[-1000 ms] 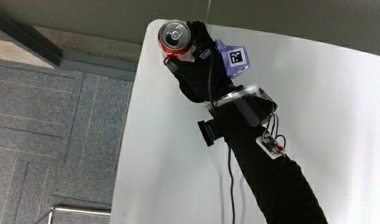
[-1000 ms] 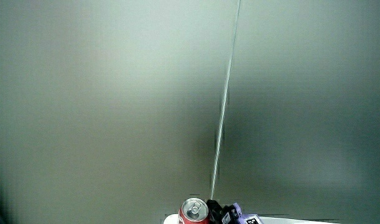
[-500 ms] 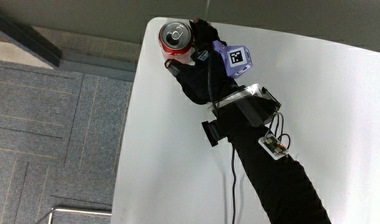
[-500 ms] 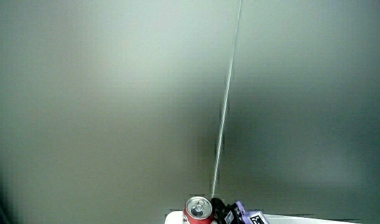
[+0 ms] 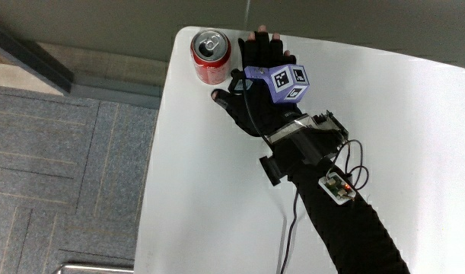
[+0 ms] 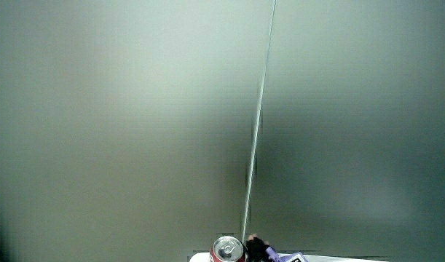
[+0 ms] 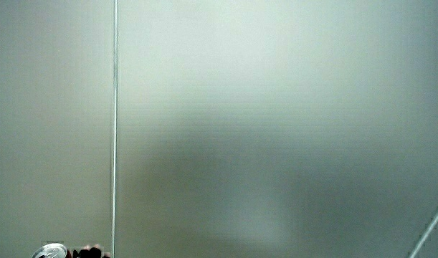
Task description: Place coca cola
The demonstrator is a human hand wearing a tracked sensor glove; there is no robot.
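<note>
The red aluminium Coca-Cola can (image 5: pixel 210 54) stands upright at the white tabletop's (image 5: pixel 217 190) corner, upper centre of frame. My black-gloved hand (image 5: pixel 261 84) rests just beside it; my fingers (image 5: pixel 261 44) are spread, holding nothing. Side views show mostly pale wall.

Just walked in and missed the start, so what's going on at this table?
A gloved hand is putting a Coca-Cola can down near the corner of the white table. The can stands upright on the table, and the hand lies open beside it, fingers spread and off the can. The side views show mostly a pale wall, with the can top at the edge.
</note>
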